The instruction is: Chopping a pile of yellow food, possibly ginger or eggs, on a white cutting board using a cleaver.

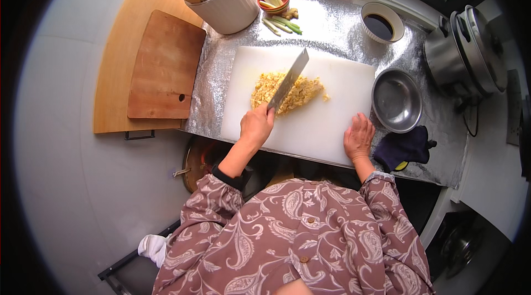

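Observation:
My left hand (256, 124) is closed around the handle of a kitchen cleaver (291, 78). The blade points up and to the right, across a heap of finely chopped yellowish food (305, 94), whose kind I cannot tell. Underneath lies a white cutting board (327, 129), with a few crumbs to the right of the heap. Flat on the board's right edge rests my right hand (359, 135), holding nothing. A steel bowl (397, 100) stands just beyond its fingertips. Close to that hand's right is a dark cloth (404, 150) with a yellow patch.
Two wooden boards (166, 62) lean at the left beside a white utensil holder (234, 9). Behind the cutting board are a red bowl of cut scallions (274, 0), loose scallion pieces (286, 24) and a bowl of dark liquid (382, 23). A steel cooker (460, 54) stands at right.

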{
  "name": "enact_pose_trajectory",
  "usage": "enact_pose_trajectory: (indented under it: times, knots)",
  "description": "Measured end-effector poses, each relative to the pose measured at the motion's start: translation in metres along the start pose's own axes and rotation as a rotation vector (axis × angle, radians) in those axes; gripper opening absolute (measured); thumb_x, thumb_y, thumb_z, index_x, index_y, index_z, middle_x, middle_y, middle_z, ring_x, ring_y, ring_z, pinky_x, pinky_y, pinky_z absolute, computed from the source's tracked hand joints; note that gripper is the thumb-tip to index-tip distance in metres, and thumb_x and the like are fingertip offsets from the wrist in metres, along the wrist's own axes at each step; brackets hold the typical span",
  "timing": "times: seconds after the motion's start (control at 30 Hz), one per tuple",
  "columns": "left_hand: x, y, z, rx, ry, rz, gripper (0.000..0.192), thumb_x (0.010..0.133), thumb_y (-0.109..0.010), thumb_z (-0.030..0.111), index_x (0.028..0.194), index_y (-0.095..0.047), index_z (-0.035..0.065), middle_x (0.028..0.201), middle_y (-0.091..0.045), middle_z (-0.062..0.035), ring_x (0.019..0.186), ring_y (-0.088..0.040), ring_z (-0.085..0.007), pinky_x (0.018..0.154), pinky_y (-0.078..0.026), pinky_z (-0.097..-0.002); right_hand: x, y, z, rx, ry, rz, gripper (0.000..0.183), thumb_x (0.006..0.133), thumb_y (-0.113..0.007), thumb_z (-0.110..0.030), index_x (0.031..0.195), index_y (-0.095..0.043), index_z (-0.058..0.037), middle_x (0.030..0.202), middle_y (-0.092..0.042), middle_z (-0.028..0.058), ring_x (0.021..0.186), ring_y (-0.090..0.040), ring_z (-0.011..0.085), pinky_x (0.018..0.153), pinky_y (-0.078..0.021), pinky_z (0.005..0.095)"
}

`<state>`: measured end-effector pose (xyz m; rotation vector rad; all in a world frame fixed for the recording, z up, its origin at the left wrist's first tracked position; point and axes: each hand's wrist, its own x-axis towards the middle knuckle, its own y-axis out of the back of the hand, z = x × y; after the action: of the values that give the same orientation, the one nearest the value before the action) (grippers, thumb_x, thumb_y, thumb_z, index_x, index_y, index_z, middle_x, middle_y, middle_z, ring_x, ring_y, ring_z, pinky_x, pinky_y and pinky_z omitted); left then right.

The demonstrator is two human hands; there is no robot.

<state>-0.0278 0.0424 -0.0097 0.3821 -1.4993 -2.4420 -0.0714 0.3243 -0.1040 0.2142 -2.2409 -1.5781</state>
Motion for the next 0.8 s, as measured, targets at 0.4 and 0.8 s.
enact_pose_trajectory:
  times: [0.4,0.8]
  knots:
    - [-0.010,0.008,0.001,-0.099,0.056,0.090,0.019,0.085,-0.053,0.024,0.084,-0.056,0.0050,0.069,-0.061,-0.0195,0.066,-0.059,-0.0397,0.062,-0.046,-0.0481,0.002,0.002,-0.001,-0.003,0.018,0.020,0.036,0.074,-0.052,-0.015,0.109,-0.045,-0.0078,0.120,-0.041,0.0128,0.112,-0.039,0.0307,0.094,-0.0299,0.0449]
    - [-0.003,0.002,-0.013,0.039,0.092,-0.059,0.020,0.085,-0.052,0.022,0.081,-0.057,0.0030,0.069,-0.061,-0.0201,0.066,-0.059,-0.0396,0.062,-0.046,-0.0473,0.000,0.000,0.001,-0.010,-0.001,-0.002,0.036,0.074,-0.053,-0.015,0.109,-0.045,-0.0081,0.120,-0.041,0.0123,0.113,-0.039,0.0303,0.095,-0.0298,0.0445]
